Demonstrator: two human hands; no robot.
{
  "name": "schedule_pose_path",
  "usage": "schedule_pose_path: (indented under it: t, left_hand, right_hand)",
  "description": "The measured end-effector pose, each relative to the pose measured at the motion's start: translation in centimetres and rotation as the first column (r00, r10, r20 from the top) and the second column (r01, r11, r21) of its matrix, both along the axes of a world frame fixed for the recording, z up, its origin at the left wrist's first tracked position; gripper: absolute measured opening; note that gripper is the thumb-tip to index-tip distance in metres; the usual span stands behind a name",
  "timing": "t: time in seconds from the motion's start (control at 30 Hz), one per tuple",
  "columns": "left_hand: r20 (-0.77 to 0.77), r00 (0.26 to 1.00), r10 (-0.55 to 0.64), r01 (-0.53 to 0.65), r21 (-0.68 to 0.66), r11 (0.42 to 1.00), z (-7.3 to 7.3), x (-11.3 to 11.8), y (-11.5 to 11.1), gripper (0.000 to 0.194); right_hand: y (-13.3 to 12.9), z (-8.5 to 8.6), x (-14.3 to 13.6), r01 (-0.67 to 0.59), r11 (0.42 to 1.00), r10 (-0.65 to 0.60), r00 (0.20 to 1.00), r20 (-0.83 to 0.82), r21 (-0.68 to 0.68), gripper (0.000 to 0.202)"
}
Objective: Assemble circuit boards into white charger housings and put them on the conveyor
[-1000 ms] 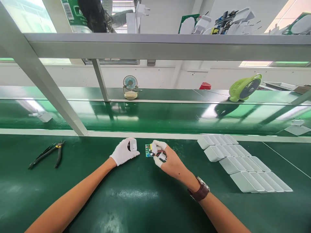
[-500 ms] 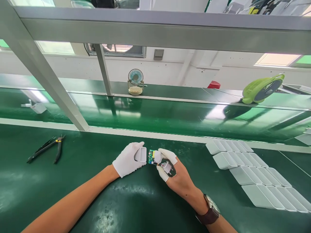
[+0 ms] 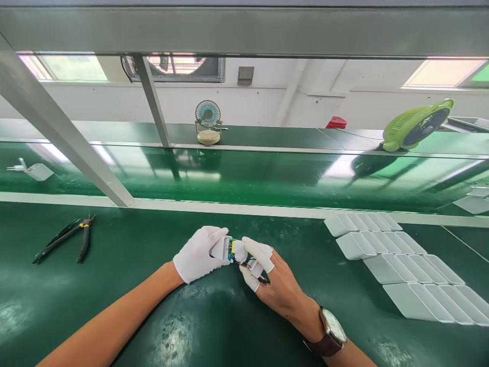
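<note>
My left hand [image 3: 200, 255], in a white glove, is closed around a small white plastic housing [image 3: 220, 249] with its open end facing right. My right hand [image 3: 269, 270], with white finger cots on some fingers, grips a green circuit board [image 3: 231, 250] that carries a pale round part. The board's left end sits in the mouth of the housing; how deep it reaches is hidden. A small white piece [image 3: 255, 267] with thin wires hangs under the right fingers, beside a dark part I cannot make out.
Rows of white plastic housings [image 3: 416, 275] lie on the green bench at right. Black-handled pliers [image 3: 72, 237] rest at left. Beyond the bench's pale edge runs a green belt carrying a white plug piece [image 3: 38, 172]. A small fan [image 3: 208, 120] and a green fan [image 3: 416, 125] stand behind.
My right hand has moved left, bringing the circuit board from a gap away into the housing's opening. The left hand has stayed nearly in place. The camera view has tilted slightly.
</note>
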State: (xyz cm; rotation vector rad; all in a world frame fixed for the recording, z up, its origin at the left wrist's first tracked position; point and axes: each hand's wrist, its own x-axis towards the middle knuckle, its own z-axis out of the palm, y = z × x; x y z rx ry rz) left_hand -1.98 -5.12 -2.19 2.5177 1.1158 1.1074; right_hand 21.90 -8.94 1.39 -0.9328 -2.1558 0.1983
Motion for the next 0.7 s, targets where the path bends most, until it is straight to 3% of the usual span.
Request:
schedule_pose_path:
  t: [0.43,0.7]
  left_hand:
    - [0.026,0.996,-0.080,0.078,0.056,0.995,0.5,0.3,0.0,0.070]
    - [0.006,0.994,-0.105,0.105,0.077,0.991,1.5,0.5,0.1,0.065]
  right_hand:
    - [-0.1,-0.3,-0.2,0.005,1.000,-0.005,0.998,0.055,0.005,0.063]
    - [-0.3,-0.2,-0.5,0.020,1.000,-0.019,0.997,0.071,-0.003,0.065]
